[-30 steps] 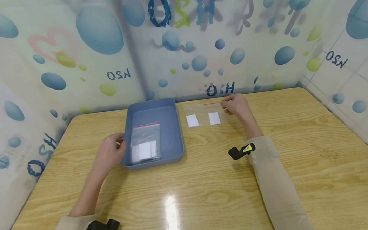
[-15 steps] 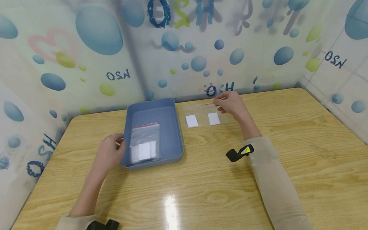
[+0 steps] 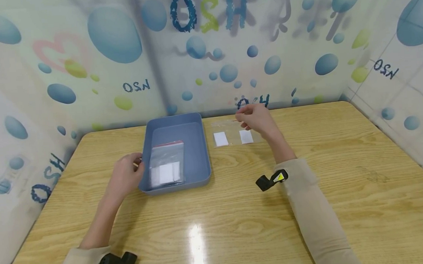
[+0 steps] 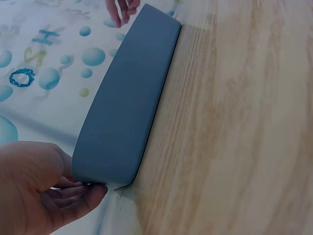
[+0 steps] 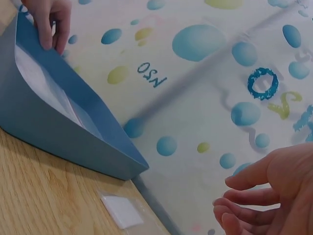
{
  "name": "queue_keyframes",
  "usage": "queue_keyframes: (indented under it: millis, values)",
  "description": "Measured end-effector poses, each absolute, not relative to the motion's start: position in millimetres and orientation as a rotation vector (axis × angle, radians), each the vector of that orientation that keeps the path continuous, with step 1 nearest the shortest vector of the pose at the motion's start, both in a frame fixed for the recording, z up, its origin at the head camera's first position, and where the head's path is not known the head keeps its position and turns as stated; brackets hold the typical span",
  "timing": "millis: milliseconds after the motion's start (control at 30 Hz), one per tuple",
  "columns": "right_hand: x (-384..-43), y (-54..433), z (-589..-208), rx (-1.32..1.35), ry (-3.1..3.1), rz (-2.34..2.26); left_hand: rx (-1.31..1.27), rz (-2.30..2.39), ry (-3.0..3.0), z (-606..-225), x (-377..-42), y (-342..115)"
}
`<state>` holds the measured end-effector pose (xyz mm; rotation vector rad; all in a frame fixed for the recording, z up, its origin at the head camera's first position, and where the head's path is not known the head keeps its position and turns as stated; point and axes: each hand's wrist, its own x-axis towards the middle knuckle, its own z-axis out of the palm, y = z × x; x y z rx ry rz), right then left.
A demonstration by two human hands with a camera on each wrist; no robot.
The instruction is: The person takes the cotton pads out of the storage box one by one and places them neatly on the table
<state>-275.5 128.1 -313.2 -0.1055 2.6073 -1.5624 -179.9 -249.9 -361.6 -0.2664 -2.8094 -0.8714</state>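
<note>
My left hand [image 3: 128, 173] grips the left wall of a blue-grey plastic tray [image 3: 171, 122], thumb and fingers on either side of it. The left wrist view shows the tray's outer wall [image 4: 124, 98] beside my curled fingers. Inside the tray lies a clear zip bag [image 3: 167, 151] with a red strip and white squares in it. To the tray's right, clear plastic bagging [image 3: 233, 138] lies flat with two white squares [image 3: 221, 139] showing. My right hand [image 3: 258, 119] hovers over its far edge, fingers loosely bent and apart, holding nothing in the right wrist view.
The wood-grain table [image 3: 239, 227] reaches back to a wall sheet [image 3: 209, 95] printed with blue and green dots. The tray's far end is close to that wall. A black wrist camera sits on each sleeve [image 3: 310, 206].
My right hand has moved left along the far edge of the clear bagging, now covering most of its red strip. The left hand and the tray have stayed put.
</note>
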Motion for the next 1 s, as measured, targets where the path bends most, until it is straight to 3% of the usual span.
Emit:
queue_keyframes:
  millis: [1000]
  values:
    - [-245.4, 79.0, -295.0, -0.373, 2.592, -1.523, -0.267, -0.871, -2.807, -362.3, -180.5, -250.2]
